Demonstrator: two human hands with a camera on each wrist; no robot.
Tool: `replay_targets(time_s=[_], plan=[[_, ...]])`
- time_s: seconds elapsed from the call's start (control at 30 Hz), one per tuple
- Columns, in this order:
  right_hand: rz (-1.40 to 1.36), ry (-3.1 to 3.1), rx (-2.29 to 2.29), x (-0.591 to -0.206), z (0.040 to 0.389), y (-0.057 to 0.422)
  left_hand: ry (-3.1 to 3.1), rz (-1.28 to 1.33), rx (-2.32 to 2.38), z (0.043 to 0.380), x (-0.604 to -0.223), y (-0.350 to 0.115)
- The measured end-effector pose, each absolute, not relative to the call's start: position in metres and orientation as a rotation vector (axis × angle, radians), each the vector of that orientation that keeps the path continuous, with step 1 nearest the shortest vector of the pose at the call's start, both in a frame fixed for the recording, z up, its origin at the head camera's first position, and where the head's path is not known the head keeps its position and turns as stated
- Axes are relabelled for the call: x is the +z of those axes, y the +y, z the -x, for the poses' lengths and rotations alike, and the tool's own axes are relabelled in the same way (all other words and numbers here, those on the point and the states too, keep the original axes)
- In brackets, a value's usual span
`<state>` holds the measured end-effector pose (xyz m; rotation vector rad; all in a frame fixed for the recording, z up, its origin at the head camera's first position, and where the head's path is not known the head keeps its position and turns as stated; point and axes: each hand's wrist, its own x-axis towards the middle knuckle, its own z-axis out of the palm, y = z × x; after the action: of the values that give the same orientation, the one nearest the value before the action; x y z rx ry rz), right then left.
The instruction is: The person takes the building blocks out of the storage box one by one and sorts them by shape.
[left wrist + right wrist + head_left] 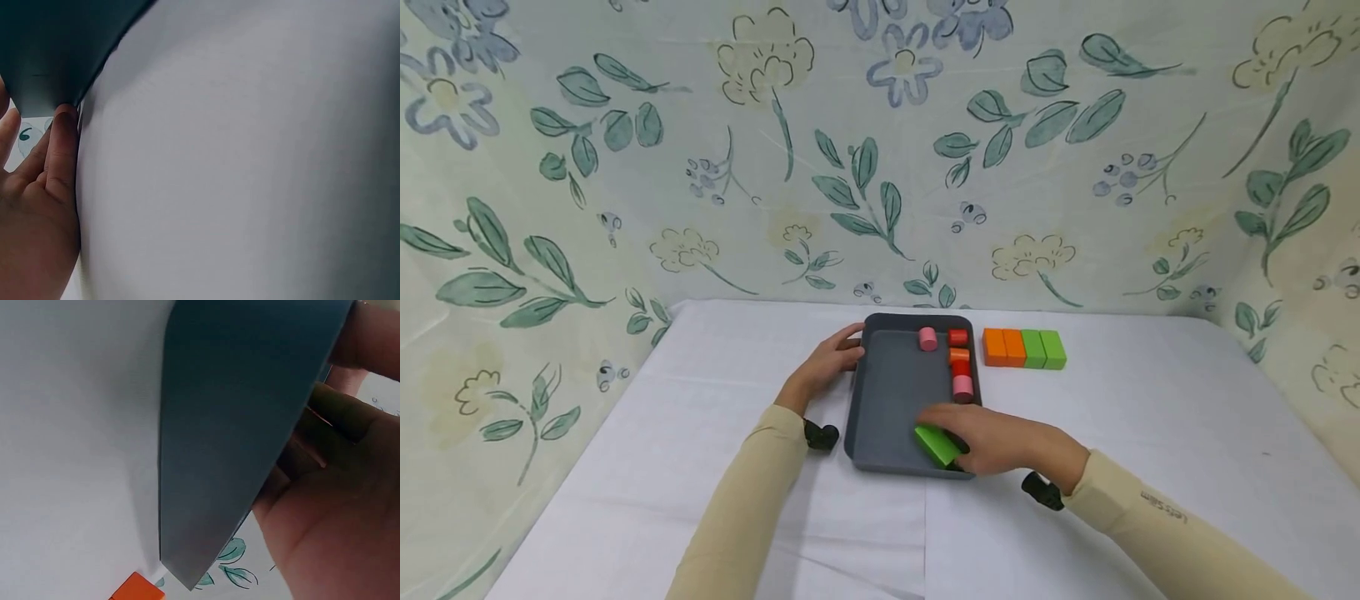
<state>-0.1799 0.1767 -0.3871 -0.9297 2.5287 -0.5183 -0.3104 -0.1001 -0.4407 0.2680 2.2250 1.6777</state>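
A dark grey tray (887, 400) lies on the white-covered table. At its left side my left hand (831, 362) rests, and in the left wrist view the hand (47, 187) touches the outer wall with fairly straight fingers. My right hand (1000, 437) reaches over the near right corner and grips a green block (937, 445), tilted inside the tray. The right wrist view shows the hand (337, 469) beyond the tray's wall (231, 437), which hides the block. Inside the tray, a pink cylinder (928, 339) stands apart from a red cylinder (957, 337) at the far right.
Along the tray's right wall sit an orange piece (958, 356), a red piece (961, 367) and a pink cylinder (962, 385). Right of the tray, orange blocks (1003, 347) and green blocks (1043, 350) form a row. A floral cloth (880, 167) hangs behind the table.
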Motion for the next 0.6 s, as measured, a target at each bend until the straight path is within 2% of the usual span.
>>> replay_targets(time_s=[0.6], plan=[[0.905,2.581,-0.514,-0.3899,0.1848,0.1734,2.225,-0.23,1.679,0.3114,-0.4429,-0.0989]])
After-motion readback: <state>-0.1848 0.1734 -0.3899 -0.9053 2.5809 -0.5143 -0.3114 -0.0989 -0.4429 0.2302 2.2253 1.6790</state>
